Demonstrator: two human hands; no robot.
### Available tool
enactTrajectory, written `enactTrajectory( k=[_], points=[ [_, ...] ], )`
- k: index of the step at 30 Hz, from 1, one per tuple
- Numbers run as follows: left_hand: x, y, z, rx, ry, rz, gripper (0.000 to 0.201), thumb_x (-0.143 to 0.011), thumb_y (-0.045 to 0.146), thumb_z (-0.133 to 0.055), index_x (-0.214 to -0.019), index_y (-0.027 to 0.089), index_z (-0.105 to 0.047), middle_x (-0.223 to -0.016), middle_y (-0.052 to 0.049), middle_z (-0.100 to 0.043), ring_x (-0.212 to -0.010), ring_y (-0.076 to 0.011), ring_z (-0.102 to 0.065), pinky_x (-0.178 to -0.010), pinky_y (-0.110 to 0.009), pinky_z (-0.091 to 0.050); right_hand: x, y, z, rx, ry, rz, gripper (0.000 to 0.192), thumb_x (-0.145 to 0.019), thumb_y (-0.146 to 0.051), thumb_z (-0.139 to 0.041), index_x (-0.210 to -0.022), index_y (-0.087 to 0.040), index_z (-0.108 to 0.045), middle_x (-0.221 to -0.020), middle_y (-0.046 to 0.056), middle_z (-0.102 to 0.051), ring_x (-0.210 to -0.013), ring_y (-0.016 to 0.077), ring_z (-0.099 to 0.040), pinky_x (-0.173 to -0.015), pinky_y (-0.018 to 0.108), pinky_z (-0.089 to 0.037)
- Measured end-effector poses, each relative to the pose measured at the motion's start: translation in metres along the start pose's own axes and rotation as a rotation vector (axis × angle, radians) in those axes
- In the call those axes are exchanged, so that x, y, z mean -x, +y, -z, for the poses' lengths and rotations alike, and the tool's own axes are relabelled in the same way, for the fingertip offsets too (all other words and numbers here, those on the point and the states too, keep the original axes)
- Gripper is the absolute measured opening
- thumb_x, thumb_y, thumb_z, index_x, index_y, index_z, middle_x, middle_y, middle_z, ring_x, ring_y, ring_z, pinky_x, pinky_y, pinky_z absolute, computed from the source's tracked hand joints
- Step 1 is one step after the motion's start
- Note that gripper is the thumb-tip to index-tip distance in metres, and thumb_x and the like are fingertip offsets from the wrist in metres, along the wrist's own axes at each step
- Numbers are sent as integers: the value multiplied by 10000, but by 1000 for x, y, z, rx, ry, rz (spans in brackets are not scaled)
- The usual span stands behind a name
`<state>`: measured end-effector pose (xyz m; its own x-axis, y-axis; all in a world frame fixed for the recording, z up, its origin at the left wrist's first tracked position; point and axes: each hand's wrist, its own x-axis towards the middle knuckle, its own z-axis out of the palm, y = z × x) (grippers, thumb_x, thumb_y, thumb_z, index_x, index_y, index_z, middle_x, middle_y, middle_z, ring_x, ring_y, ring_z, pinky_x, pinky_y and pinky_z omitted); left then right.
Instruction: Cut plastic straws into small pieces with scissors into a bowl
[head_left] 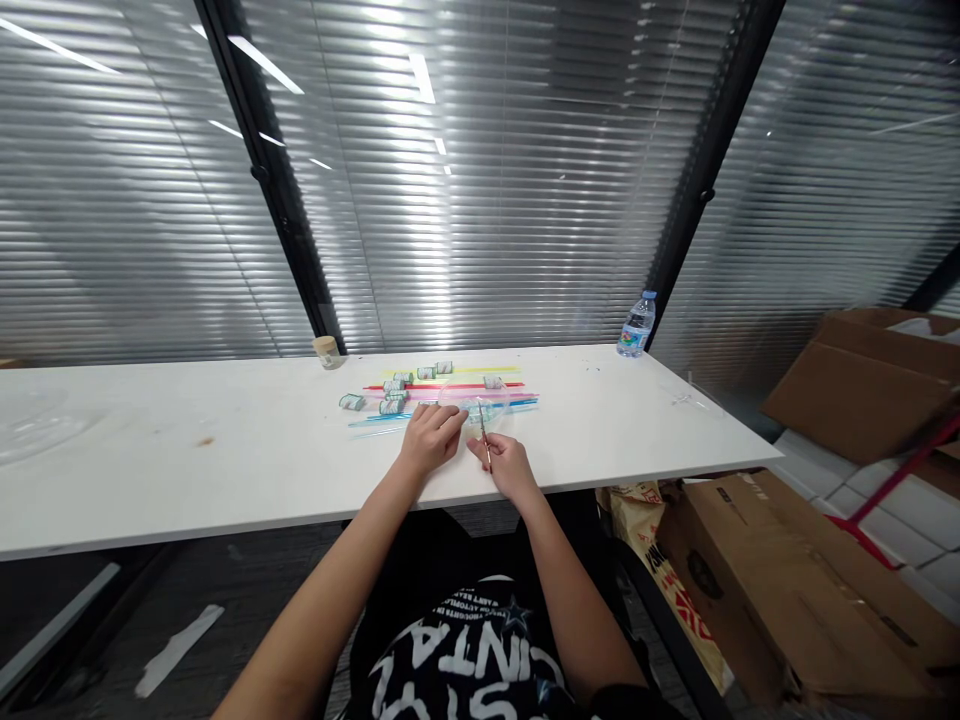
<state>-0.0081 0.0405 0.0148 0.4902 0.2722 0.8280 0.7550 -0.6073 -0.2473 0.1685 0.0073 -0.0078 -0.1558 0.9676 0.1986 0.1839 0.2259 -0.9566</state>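
Note:
My right hand (510, 468) is closed around what looks like a pair of small scissors (484, 432), pointing away from me. Close beside it, my left hand (433, 437) has its fingers curled, with thumb and forefinger near the scissors' tip. Whatever those fingers pinch is too small to make out. Just beyond both hands sits a clear round dish (507, 405), with small pale-blue bits in it. Thin straw-like sticks lie crosswise behind the hands: red (375, 387), yellow (495, 370) and blue (525, 404). Several small green-and-white cylinders (351, 402) lie among them.
A lidded jar (326, 352) stands at the table's back edge, left of centre. A water bottle (637, 325) is at the back right. Clear plastic (45, 425) lies far left on the white table (247, 470). Cardboard boxes (795, 590) stand right of the table.

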Motion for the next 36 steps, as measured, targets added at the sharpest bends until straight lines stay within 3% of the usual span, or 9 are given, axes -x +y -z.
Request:
enactTrajectory(
  k=[7,14,22,36],
  points=[
    [-1,1,0,3,16,-10,254,-826,89,-503,-1009,210,-630,-867,-57,-713,-717,-192,-593,-646,-347,-335,-1,1,0,7,3,4,474,-769,-640,-600,-615,-199,-521,-519,-36,-420,-502,116,-346,-502,245,-290],
    [0,-1,3,-67,38,113,108,-828,165,-568,-912,209,-620,-825,-42,-707,-731,-199,-605,-685,-352,-368,-3,5,-1,1,42,5,481,-772,-649,-596,-623,-198,-521,-522,-35,-418,-512,116,-345,-503,243,-290],
    [-1,-2,6,-84,59,121,75,-829,158,-570,-875,205,-606,-764,-34,-688,-689,-193,-591,-662,-342,-367,-4,4,-1,-23,57,-19,506,-782,-650,-582,-587,-198,-466,-505,-32,-441,-496,115,-385,-508,245,-311],
    [1,-3,4,-47,14,124,90,-835,147,-550,-868,209,-606,-764,-30,-694,-680,-189,-587,-662,-347,-354,2,-3,3,-56,-18,-8,441,-783,-615,-600,-660,-201,-512,-519,-49,-420,-496,107,-361,-515,238,-309]
  ],
)
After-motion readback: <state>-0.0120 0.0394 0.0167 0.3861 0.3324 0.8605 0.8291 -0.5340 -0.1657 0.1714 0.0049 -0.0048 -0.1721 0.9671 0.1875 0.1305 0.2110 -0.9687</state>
